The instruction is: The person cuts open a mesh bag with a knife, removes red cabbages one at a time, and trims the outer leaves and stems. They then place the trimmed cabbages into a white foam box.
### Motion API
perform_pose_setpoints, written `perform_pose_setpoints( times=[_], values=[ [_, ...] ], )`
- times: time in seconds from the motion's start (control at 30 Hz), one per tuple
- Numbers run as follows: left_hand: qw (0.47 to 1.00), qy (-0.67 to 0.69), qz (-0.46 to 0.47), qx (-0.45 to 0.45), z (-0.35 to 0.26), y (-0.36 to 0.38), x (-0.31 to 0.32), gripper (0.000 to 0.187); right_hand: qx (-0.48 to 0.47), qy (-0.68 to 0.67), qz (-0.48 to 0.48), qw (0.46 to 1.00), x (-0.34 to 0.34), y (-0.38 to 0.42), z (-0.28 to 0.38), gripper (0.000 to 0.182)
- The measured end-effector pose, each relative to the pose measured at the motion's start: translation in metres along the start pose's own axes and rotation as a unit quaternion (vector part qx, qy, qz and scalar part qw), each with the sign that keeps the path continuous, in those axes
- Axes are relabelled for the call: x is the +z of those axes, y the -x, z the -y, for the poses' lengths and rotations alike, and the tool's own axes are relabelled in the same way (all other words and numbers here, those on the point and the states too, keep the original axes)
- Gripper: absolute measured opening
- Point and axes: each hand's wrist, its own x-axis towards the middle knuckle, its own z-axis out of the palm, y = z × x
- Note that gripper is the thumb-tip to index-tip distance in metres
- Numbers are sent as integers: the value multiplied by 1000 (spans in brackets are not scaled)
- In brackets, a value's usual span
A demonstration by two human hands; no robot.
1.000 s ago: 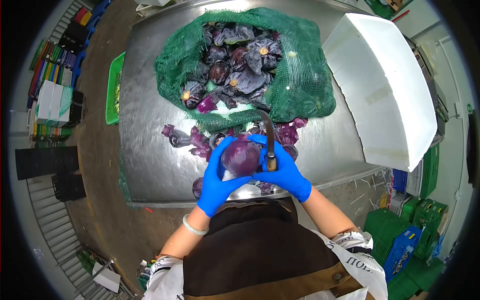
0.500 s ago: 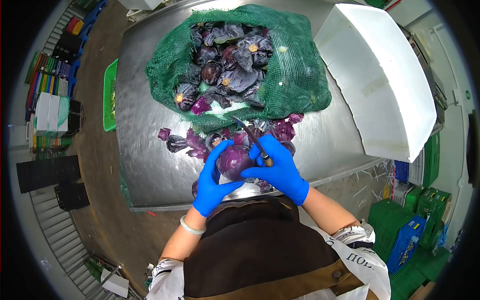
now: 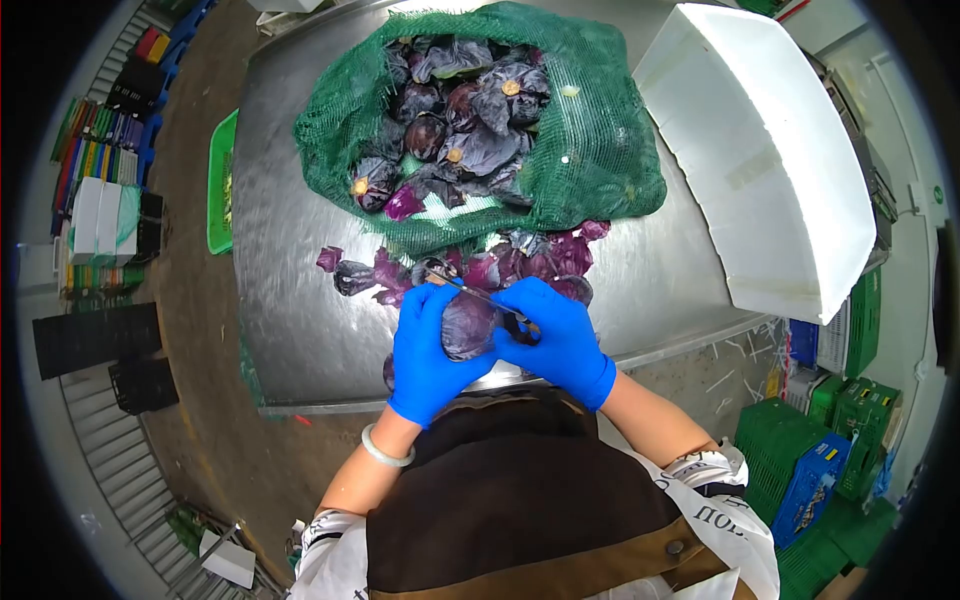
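Observation:
Between my two blue-gloved hands is a round red cabbage (image 3: 469, 328), close to the table's front edge. My left hand (image 3: 432, 348) is wrapped round its left side. My right hand (image 3: 553, 335) grips a knife (image 3: 480, 294) and touches the cabbage's right side; the narrow blade points up and left, across the top of the cabbage. Loose purple leaves (image 3: 540, 262) lie just beyond my hands. Behind them, an open green mesh bag (image 3: 600, 130) holds several dark cabbages (image 3: 425, 137).
The steel table (image 3: 290, 290) carries a large white foam box (image 3: 765, 150) on its right. A green crate (image 3: 220, 185) is at the left edge. Green crates (image 3: 775, 440) and a blue crate (image 3: 815, 490) stand on the floor at the lower right.
The knife blade has swung left and lower, over the cabbage's top. The cabbage has turned, showing a duller side. My left fingers have shifted toward the top, and my right hand has tilted.

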Motion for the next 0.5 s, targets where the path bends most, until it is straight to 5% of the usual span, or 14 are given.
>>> perform_pose_setpoints(
  times=[0.2,0.23,0.33,0.4,0.5],
  values=[
    [998,50,30,6,17,8,6,80,25,19,-16,999,1,4,-28,18],
    [980,188,27,-66,21,10,6,84,30,22,-40,999,0,5,-37,16],
    [820,531,27,-211,28,11,-4,93,210,64,-69,973,-20,6,-68,14],
    [692,683,50,-228,27,7,-15,98,161,86,-33,983,-23,9,-78,24],
    [689,685,98,-216,20,-1,-15,95,141,-82,3,987,-24,8,-50,49]
  ],
)
